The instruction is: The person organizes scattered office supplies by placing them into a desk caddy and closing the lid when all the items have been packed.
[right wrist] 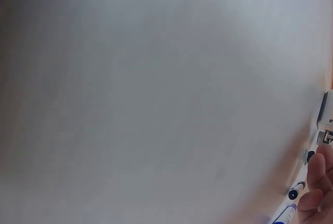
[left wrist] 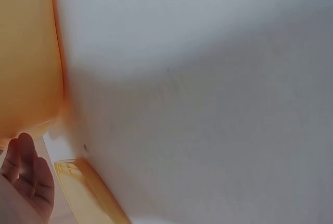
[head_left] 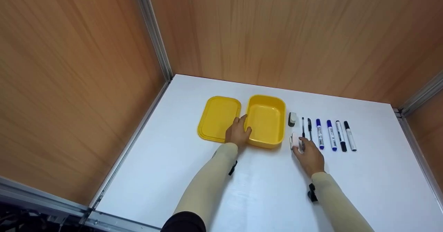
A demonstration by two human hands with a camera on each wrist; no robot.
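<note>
Yellow box (head_left: pixel 265 125) stands open and empty on the white surface (head_left: pixel 263 190), its lid (head_left: pixel 218 118) lying flat just to its left, edges close or touching. Left hand (head_left: pixel 238 132) rests at the near left corner of the box, fingers over the rim where box and lid meet; grip there looks like a light steadying hold with the thumb at the box wall, though how firmly it clasps cannot be judged. Right hand (head_left: pixel 310 155) lies on the surface with fingertips on a small white object (head_left: pixel 295 140), probably an eraser or correction tape; whether it is pinched or only touched I cannot tell. Beyond it sits a second small grey-and-white item (head_left: pixel 292 119), and to the right a tidy row: two thin black pens (head_left: pixel 306 128), two blue markers (head_left: pixel 325 134), two black markers (head_left: pixel 345 135). Judging by this, nothing has gone into the box: packing stands at its first pick, all stationery left outside. Left wrist view is blurred, showing only yellow plastic and a bit of palm; right wrist view is mostly blank surface, fingertips and marker ends cut off at the edge
</note>
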